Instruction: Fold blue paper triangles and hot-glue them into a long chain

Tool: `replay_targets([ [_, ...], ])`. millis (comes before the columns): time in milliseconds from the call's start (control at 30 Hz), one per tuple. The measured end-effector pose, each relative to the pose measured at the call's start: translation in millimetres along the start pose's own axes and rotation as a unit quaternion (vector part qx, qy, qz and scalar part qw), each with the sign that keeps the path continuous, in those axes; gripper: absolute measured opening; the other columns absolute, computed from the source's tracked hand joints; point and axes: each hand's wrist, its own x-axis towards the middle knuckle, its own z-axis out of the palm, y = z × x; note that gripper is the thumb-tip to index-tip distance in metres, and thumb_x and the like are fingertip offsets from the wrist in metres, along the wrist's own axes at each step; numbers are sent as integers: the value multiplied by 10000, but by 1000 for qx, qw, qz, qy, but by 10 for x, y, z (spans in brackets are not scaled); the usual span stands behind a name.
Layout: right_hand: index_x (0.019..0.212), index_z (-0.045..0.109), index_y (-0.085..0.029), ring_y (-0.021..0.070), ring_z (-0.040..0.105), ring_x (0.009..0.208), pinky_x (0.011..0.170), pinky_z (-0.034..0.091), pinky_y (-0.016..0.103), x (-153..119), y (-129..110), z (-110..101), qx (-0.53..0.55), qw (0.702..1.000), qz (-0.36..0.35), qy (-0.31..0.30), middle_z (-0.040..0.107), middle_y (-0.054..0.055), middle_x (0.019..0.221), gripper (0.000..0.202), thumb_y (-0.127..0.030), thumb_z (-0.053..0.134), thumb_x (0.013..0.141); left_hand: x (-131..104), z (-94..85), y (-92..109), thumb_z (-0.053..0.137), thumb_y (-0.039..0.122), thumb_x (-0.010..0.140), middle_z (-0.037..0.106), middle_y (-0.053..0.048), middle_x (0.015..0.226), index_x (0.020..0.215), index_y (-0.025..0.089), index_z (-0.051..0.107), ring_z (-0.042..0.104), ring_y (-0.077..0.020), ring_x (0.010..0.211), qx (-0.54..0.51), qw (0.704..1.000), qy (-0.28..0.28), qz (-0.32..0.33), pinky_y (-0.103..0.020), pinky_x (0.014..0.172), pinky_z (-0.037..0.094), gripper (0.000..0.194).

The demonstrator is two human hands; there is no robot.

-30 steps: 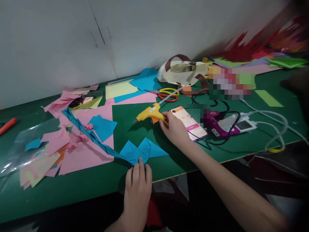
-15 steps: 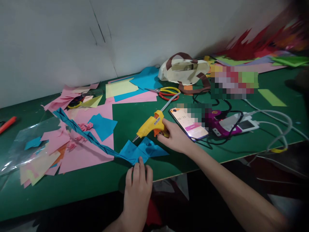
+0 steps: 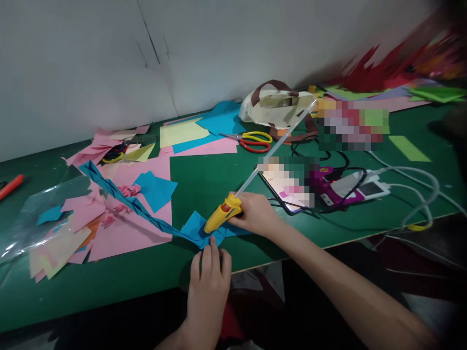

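My right hand (image 3: 257,214) is closed around a yellow glue gun (image 3: 223,215), tilted nose-down over a folded blue paper piece (image 3: 193,227). A long clear glue stick (image 3: 280,143) juts from its back end. The nozzle is hidden, so I cannot tell whether it touches the paper. At the near edge of this piece, my left hand (image 3: 208,277) holds it down with bent fingers close together, one fingertip reaching onto the paper. A long folded blue paper strip (image 3: 133,204) runs from the piece toward the upper left.
Pink sheets (image 3: 146,228) and paper scraps lie left. Red-and-yellow-handled scissors (image 3: 255,140) lie behind the glue gun. A phone (image 3: 284,189), a purple power strip (image 3: 343,194) and cables are at right. A cream bag (image 3: 255,109) stands near the wall.
My right hand has lowered the glue gun and tipped it nose-down onto the folded blue paper. The glue stick now points up steeply. My left hand has stayed in place.
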Motion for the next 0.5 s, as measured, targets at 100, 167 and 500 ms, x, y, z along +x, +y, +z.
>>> replay_targets([
  [100,962,632,-156,247,639,804,662,434,295,9,-24,-2,-31,999,-11,-19,690,104,871,309,-321,632,701,-13,6,4,482,93,820,673,-92,1057,930,191,654,579,-211,952,-5,1000,-3,-6,-347,834,419,226],
  [167,952,640,-148,249,642,791,664,437,300,16,-39,-9,-37,999,-15,-29,694,109,852,285,-303,621,714,-15,6,4,483,88,819,669,-96,1071,929,187,655,578,-212,956,-7,1000,-5,-6,-348,837,416,227],
  [500,1026,664,-171,238,644,881,748,456,309,22,-42,-65,-19,997,-56,-55,696,99,993,287,-240,594,756,9,-5,9,468,80,823,679,-92,1056,894,189,660,591,-207,930,10,1000,7,-1,-347,825,429,232],
])
